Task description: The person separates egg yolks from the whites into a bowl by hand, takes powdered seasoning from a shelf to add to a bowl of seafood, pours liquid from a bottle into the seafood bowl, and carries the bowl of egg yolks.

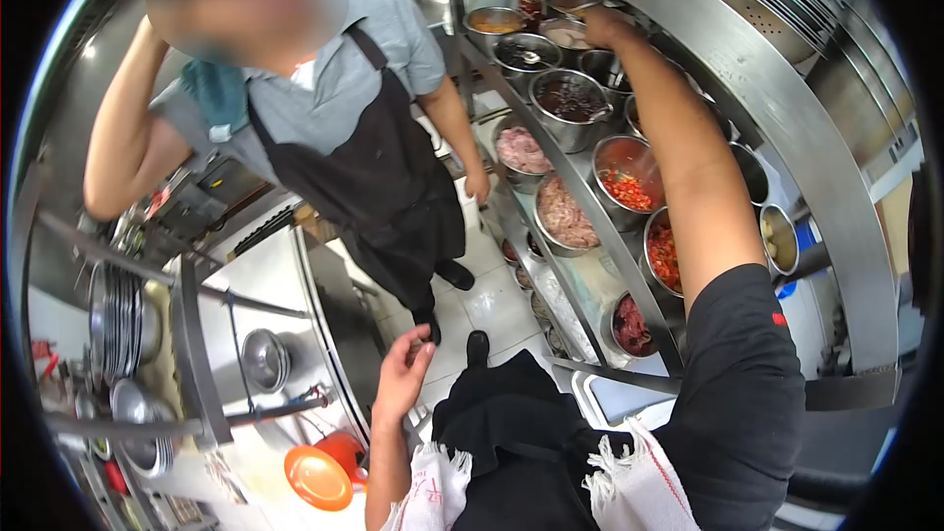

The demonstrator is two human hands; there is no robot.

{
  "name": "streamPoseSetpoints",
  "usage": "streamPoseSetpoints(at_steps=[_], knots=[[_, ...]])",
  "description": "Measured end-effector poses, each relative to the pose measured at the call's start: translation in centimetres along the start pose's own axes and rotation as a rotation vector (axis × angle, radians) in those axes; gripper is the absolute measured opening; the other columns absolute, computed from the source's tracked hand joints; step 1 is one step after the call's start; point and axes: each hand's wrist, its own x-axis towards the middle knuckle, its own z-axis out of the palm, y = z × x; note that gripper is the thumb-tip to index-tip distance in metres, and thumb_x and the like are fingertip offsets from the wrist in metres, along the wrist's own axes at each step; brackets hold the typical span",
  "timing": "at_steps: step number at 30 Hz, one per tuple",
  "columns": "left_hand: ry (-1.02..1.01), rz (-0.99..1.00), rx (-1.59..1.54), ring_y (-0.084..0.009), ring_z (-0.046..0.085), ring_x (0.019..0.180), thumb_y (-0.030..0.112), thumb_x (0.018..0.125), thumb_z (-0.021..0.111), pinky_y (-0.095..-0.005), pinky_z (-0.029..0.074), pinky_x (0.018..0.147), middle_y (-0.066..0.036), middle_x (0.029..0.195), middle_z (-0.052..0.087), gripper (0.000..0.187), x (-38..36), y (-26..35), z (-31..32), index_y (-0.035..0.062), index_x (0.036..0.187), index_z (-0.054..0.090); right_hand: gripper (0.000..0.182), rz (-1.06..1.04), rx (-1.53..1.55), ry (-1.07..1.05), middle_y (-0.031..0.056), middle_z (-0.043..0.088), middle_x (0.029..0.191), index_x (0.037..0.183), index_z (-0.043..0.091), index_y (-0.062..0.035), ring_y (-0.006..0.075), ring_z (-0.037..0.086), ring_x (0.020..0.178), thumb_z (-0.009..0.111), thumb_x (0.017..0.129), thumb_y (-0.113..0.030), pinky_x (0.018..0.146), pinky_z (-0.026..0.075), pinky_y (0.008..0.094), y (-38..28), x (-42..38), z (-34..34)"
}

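My right hand (612, 28) reaches across to the far end of the shelf of metal pots. Its fingers are closed on what looks like a spoon (580, 8), over a pot of pale contents (565, 34). Close by stand a pot of orange contents (495, 22), a jar of dark red contents (531, 5) and a pot of dark sauce (570, 98). Low in front of my body, my left hand (403, 374) hangs in the air with its fingers loosely apart and holds nothing.
Pots of chopped red chili (626, 189) and raw meat (565, 216) line the shelf under a metal rail (787, 88). A co-worker in a dark apron (364, 157) stands across the aisle. At left are stacked bowls (264, 359) and an orange plate (318, 478).
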Motion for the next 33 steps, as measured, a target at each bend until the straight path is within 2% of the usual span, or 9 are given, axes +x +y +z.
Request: streamPoseSetpoints(at_steps=[2,6,7,9,14,19,28,29,33], knots=[[-0.134,0.075,-0.006,-0.0138,0.064,0.108,0.012,0.101,0.063,-0.0278,0.050,0.094,-0.006,0.124,0.065,0.035,3.7,4.9,0.3,0.0023,0.134,0.058,0.052,0.017,-0.018,0.039,0.0175,0.067,0.130,0.135,0.063,-0.0180,0.0330,0.066,0.120,0.066,0.083,-0.013,0.102,0.052,0.0442,-1.1,-1.1,-0.4],[-0.408,0.242,-0.107,-0.0142,0.061,0.113,0.015,0.102,0.062,-0.0293,0.048,0.098,-0.005,0.127,0.063,0.038,11.0,10.6,1.0,0.0036,0.137,0.056,0.052,0.056,-0.074,0.167,0.0140,0.065,0.134,0.138,0.061,-0.0249,0.0328,0.066,0.118,0.064,0.086,-0.018,0.099,0.053,0.0463,-2.6,-2.0,-1.1],[-0.401,0.307,-0.130,-0.0105,0.063,0.097,0.015,0.101,0.065,-0.0259,0.049,0.087,-0.002,0.105,0.066,0.035,12.5,12.4,2.0,0.0056,0.135,0.058,0.048,0.048,-0.116,0.040,0.0149,0.067,0.130,0.134,0.063,-0.0182,0.0330,0.067,0.117,0.065,0.086,-0.018,0.097,0.054,0.0467,-3.7,-3.7,-3.4],[-0.483,0.340,-0.161,-0.0122,0.062,0.102,0.015,0.102,0.063,-0.0273,0.049,0.091,-0.004,0.114,0.065,0.035,14.9,16.2,3.7,0.0034,0.134,0.057,0.036,0.014,-0.057,0.054,0.0165,0.071,0.120,0.122,0.069,-0.0119,0.0339,0.069,0.111,0.065,0.087,-0.018,0.092,0.055,0.0457,-4.0,-4.8,-4.2],[-0.453,0.575,-0.253,-0.0216,0.062,0.117,0.027,0.107,0.053,-0.0366,0.046,0.104,-0.011,0.126,0.063,0.038,19.9,24.9,9.1,-0.0004,0.134,0.055,0.030,-0.034,0.148,0.513,0.0155,0.073,0.113,0.118,0.070,-0.0113,0.0346,0.071,0.098,0.063,0.089,-0.019,0.085,0.055,0.0452,0.4,-1.7,-0.9],[-0.337,0.484,-0.760,-0.0330,0.050,0.132,0.039,0.108,0.047,-0.0475,0.041,0.112,-0.018,0.139,0.052,0.050,27.9,30.2,14.9,-0.0019,0.136,0.051,0.029,-0.017,0.318,0.528,0.0157,0.073,0.112,0.117,0.070,-0.0110,0.0345,0.071,0.097,0.063,0.090,-0.019,0.085,0.055,0.0451,1.3,-2.2,-0.9],[-0.211,0.159,-1.216,-0.0402,0.038,0.144,0.037,0.109,0.024,-0.0527,0.028,0.123,-0.028,0.152,0.038,0.063,41.7,34.2,20.7,-0.0130,0.146,0.034,0.027,-0.035,0.425,0.524,0.0160,0.073,0.110,0.115,0.070,-0.0105,0.0343,0.070,0.095,0.062,0.091,-0.019,0.084,0.055,0.0450,-1.3,-2.0,0.1],[-0.156,0.101,-1.242,-0.0369,0.047,0.135,0.041,0.109,0.023,-0.0523,0.035,0.118,-0.025,0.142,0.047,0.063,42.5,34.2,21.0,-0.0109,0.136,0.045,0.027,-0.038,0.437,0.532,0.0160,0.073,0.109,0.115,0.070,-0.0105,0.0343,0.070,0.095,0.062,0.091,-0.019,0.084,0.055,0.0450,-1.3,-2.1,-0.1],[-0.148,0.015,-1.372,-0.0356,0.050,0.133,0.043,0.107,0.023,-0.0507,0.038,0.116,-0.022,0.141,0.049,0.066,44.2,33.9,21.5,-0.0098,0.139,0.044,0.026,-0.040,0.538,0.583,0.0161,0.073,0.108,0.114,0.070,-0.0102,0.0343,0.070,0.094,0.062,0.091,-0.019,0.084,0.054,0.0450,-1.1,-2.3,-0.9]])
